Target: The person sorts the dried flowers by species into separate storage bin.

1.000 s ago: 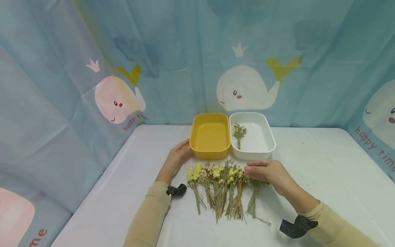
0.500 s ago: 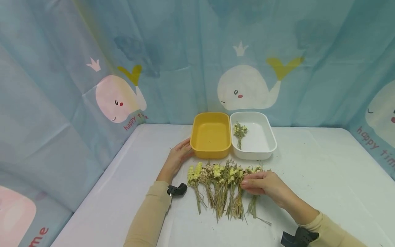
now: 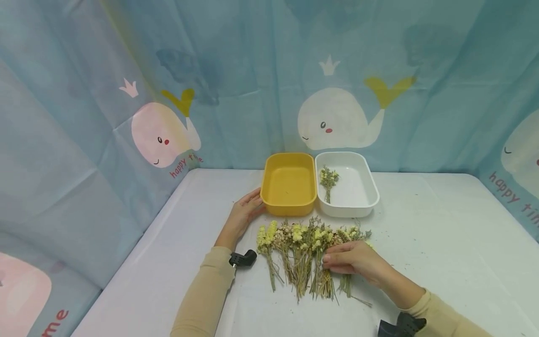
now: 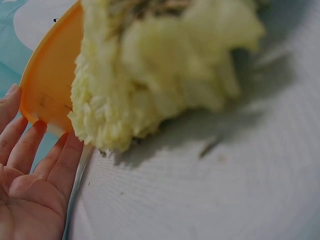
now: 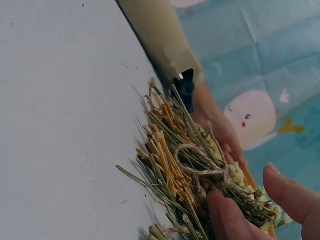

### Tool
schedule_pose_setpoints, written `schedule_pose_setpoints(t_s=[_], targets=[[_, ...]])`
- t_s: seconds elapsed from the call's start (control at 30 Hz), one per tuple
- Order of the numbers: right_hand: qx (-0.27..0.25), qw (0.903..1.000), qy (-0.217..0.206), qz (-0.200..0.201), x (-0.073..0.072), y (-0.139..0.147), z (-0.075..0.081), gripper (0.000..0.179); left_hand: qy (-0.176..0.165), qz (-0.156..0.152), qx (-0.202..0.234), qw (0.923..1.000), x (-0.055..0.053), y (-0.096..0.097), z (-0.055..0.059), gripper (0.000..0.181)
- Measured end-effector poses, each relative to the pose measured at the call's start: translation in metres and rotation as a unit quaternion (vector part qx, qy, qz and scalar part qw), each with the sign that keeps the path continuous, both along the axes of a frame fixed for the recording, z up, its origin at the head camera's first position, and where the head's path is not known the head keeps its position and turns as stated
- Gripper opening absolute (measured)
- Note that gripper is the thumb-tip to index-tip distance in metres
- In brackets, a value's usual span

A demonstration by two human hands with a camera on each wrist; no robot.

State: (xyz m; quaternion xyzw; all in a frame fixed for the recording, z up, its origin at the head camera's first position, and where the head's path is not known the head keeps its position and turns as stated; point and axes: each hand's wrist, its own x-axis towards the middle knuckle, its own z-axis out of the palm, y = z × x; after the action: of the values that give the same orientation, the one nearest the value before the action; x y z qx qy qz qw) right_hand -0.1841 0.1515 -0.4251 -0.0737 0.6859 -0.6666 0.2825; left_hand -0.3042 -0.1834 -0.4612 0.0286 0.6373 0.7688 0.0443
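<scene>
Several small bunches of dried flowers (image 3: 298, 234), pale yellow and brown, lie in a row on the white table, heads toward the boxes and stems toward me. My right hand (image 3: 355, 262) is low over the right part of the row. In the right wrist view its fingertips (image 5: 225, 212) are at the twine-tied stems (image 5: 197, 160), with the thumb (image 5: 287, 192) apart from them. My left hand (image 3: 245, 214) rests its extended fingers against the left side of the yellow box (image 3: 288, 210). A yellow flower head (image 4: 150, 75) fills much of the left wrist view.
A white box (image 3: 351, 211) stands right beside the yellow box, with one bunch of dried flowers (image 3: 328, 180) lying at its left side. Behind both hangs a blue curtain (image 3: 244, 112) printed with whales. Small plant crumbs dot the table (image 3: 429, 243).
My right hand has come down and toward me, from over the flower heads to the stems, with its fingers lower among the bunches. The left hand keeps its place at the yellow box.
</scene>
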Motion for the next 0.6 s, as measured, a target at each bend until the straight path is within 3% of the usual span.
schedule_pose_setpoints(t_s=[0.23,0.6], targets=[[0.013,0.9999,-0.006,-0.002,-0.002,-0.007,-0.002,0.054,0.003,-0.006,0.002,1.0000,0.000,0.000,-0.001,0.052],[0.058,0.9980,-0.010,-0.021,-0.005,-0.017,-0.006,0.039,-0.001,-0.003,0.000,1.0000,-0.001,-0.001,-0.001,0.053]])
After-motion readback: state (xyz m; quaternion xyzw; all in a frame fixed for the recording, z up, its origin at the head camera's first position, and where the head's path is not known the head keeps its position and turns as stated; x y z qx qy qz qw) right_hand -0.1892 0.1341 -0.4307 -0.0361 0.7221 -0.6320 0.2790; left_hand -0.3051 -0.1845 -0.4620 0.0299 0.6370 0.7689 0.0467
